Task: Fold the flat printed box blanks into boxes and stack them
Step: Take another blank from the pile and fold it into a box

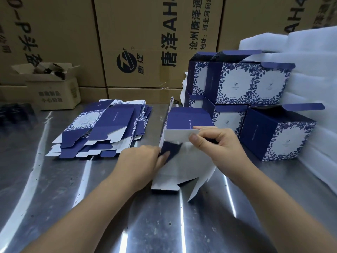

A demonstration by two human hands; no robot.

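At centre frame on the steel table (54, 198), one half-folded box (182, 167) stands between both hands. Curled fingers of the left hand (140, 161) pinch its navy flap. The right hand (222, 143) pinches the white flap between thumb and forefinger. An end closure seems in hand; next, the flaps need tucking until they lock. One pile of flat blanks (105, 125), too overlapped to count, lies left of it. Five finished boxes (251, 83) show stacked at right.

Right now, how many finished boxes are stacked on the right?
5 boxes: two on top, one behind and one in front; three below, at back, middle and right. More may be hidden behind.
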